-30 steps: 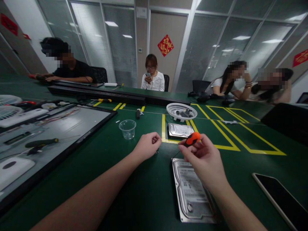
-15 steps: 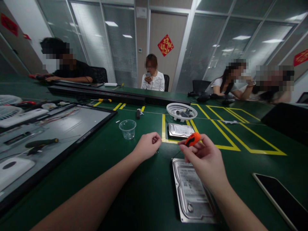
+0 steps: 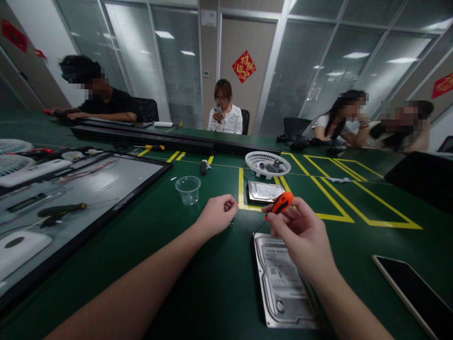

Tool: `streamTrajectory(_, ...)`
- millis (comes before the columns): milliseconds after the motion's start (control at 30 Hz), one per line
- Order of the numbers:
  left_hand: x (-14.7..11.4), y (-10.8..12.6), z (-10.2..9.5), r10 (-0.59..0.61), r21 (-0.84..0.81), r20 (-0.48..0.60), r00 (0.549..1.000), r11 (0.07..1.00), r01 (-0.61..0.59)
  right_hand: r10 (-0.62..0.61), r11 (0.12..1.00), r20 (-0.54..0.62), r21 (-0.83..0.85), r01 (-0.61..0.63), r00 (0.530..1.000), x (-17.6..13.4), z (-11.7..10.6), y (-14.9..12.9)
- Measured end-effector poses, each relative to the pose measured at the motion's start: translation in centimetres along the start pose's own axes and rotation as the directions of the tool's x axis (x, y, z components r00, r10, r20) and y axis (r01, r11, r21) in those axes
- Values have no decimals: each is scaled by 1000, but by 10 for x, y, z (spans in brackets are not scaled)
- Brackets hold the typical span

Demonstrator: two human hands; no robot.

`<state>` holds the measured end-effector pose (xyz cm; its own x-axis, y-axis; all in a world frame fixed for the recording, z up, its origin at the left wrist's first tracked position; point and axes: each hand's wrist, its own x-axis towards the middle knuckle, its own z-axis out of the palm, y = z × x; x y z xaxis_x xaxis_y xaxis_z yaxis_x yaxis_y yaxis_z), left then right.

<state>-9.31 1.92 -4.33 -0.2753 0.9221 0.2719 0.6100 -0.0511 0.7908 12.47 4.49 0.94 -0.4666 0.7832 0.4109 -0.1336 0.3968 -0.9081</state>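
Observation:
Between the fingers of my right hand (image 3: 304,229) is a small screwdriver (image 3: 283,202) with an orange and black handle. Its thin shaft slants down to the far left corner of a hard drive (image 3: 279,288) lying flat on the green table. My left hand (image 3: 219,215) rests closed on the table to the left of that corner; what its curled fingers hold, if anything, is hidden. Tiny shiny pieces, perhaps screws (image 3: 231,224), show just under it. A second hard drive (image 3: 266,191) lies farther back, beyond the screwdriver.
A clear plastic cup (image 3: 188,190) stands left of my left hand. Behind the second drive is a white basket (image 3: 268,164) with small dark parts. A phone (image 3: 412,288) lies at right, a large flat panel (image 3: 116,186) with tools at left. Several people sit across the table.
The screwdriver handle has tilted and shifted slightly left in my right fingers, its shaft still at the drive's corner. My left hand has stayed in place.

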Motion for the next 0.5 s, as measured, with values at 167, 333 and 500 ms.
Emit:
streamTrajectory(167,0,-1,0,7,5,1,1000,1000,-7,39,999,12,-14,-39,999,0,-1,3)
streamTrajectory(333,1,-2,1,13,9,-1,1000,1000,-13,26,999,-36,-22,-27,999,0,0,4)
streamTrajectory(500,1,-1,1,3,8,3,1000,1000,-3,-2,1000,7,-5,2,1000,-1,0,0)
